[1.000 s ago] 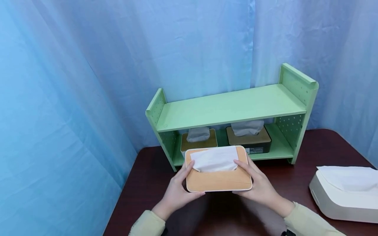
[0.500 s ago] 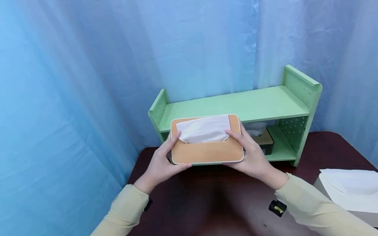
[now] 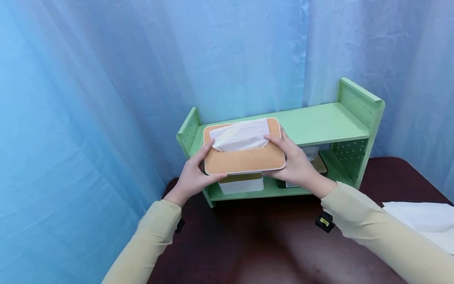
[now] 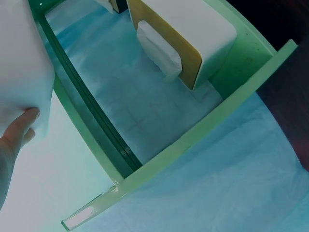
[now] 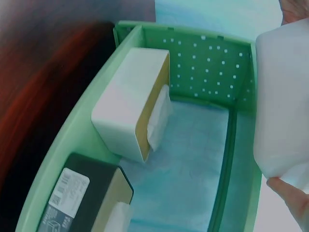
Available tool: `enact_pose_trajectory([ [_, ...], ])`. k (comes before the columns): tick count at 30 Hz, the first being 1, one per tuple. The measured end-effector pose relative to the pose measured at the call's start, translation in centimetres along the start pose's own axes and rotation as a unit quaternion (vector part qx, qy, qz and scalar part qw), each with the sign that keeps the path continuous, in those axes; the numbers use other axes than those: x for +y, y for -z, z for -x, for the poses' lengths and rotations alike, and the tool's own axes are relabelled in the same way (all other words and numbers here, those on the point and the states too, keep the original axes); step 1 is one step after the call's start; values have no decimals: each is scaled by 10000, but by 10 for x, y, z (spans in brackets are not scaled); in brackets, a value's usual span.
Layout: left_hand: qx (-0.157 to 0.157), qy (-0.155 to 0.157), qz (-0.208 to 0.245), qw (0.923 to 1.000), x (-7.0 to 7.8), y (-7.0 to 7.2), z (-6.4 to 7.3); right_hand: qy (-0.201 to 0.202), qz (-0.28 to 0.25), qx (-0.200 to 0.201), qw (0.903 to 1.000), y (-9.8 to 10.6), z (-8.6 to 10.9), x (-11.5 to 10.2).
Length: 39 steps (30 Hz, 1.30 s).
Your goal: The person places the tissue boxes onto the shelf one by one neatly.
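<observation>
Both hands hold a tissue box (image 3: 244, 162) in front of the left half of the green shelf's (image 3: 326, 122) upper board, its wooden top turned toward the head camera. The left hand (image 3: 188, 179) grips its left end, fingers parted to span the box: one lies on the top beside the tissue (image 3: 241, 135), the thumb at the near edge. The right hand (image 3: 296, 163) grips the right end in much the same spread. Other fingers are hidden behind the box in the head view; the wrist views show fingertips against its pale sides. Whether the box touches the board cannot be told.

The shelf stands along the far edge of the table (image 3: 248, 248). On its lower board, the head view catches mainly the front of a white box (image 3: 242, 186) near the left end. The left wrist view adds its gold-brown top and protruding tissue; the right wrist view shows it between the perforated end panel (image 5: 207, 67) and a black box (image 5: 91, 166) bearing a barcode label (image 5: 69, 192). A white sheet (image 3: 418, 216) shows at the table's right edge.
</observation>
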State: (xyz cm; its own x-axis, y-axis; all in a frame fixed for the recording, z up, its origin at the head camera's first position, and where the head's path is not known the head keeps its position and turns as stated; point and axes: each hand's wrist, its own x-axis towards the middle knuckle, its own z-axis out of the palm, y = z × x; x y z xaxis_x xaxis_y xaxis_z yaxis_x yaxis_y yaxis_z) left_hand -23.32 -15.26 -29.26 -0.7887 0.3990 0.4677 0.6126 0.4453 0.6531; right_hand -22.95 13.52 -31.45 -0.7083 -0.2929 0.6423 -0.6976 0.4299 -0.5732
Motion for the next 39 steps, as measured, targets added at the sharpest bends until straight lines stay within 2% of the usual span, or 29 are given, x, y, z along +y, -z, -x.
enact_pose_trajectory([
  [6, -126, 405, 162, 9990, -2, 2, -7, -365, -19, -223, 9991, 5, -9, 0],
  [10, -149, 761, 395, 9962, -2, 5, -12, -651, -13, -525, 9965, 10, -19, -3],
  [14, -236, 1090, 420, 9929, 1, 9, -20, -1009, 32, -827, 9914, 18, -30, -7],
  [21, -458, 1656, 204, 9849, 5, 20, -40, -1721, -21, -1485, 9738, 32, -52, -12],
  [26, -595, 1966, 109, 9786, 5, 27, -50, -2149, -312, -1869, 9581, 40, -65, -13],
  [29, -690, 2103, 244, 9749, 5, 29, -55, -2330, -554, -1984, 9504, 43, -69, -13],
  [32, -665, 2177, 388, 9730, 4, 30, -57, -2399, -673, -2024, 9471, 44, -72, -11],
  [39, -376, 2313, 401, 9713, 0, 31, -62, -2364, -678, -1806, 9523, 33, -74, -9],
])
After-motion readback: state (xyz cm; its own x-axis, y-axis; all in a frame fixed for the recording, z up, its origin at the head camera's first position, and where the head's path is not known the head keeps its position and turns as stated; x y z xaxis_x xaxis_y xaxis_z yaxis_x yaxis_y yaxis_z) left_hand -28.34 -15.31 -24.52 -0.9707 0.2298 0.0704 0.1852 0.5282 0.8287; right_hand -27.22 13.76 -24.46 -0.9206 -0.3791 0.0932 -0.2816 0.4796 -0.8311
